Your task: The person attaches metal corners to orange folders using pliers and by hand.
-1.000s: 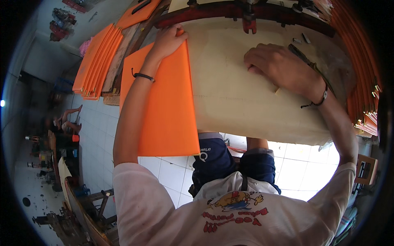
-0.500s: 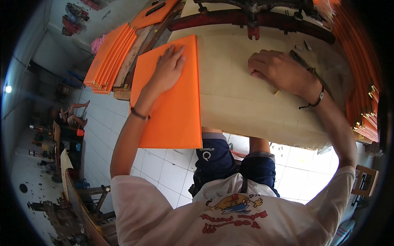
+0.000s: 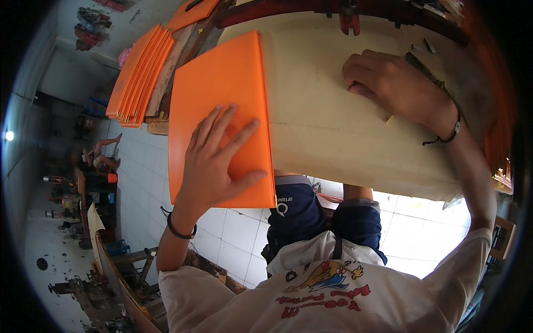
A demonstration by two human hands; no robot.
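A large orange folder (image 3: 222, 72) lies at the left of the work table, its near end jutting past the table's front edge. My left hand (image 3: 214, 155) rests on its nearer half, fingers spread and flat. Right of the folder, my right hand (image 3: 391, 86) sits low over the tan table covering (image 3: 311, 111), its fingers curled inward. Whatever those fingers hold, if anything, is hidden. Beside the right wrist lies a dark, slender tool (image 3: 425, 67), partly covered by the hand. A small yellowish piece (image 3: 387, 117) shows just below the palm.
Several stacked orange folders (image 3: 136, 77) with metal corners lie at the far left; another pile (image 3: 502, 116) stands at the right edge. A dark red metal frame (image 3: 288, 18) spans the table's back. Small metal bits (image 3: 429, 45) lie near it. Another person (image 3: 100, 152) sits far left.
My left hand has slid toward me from the folder's far end to its nearer half, fingers spreading wider. My right hand stays curled in about the same place.
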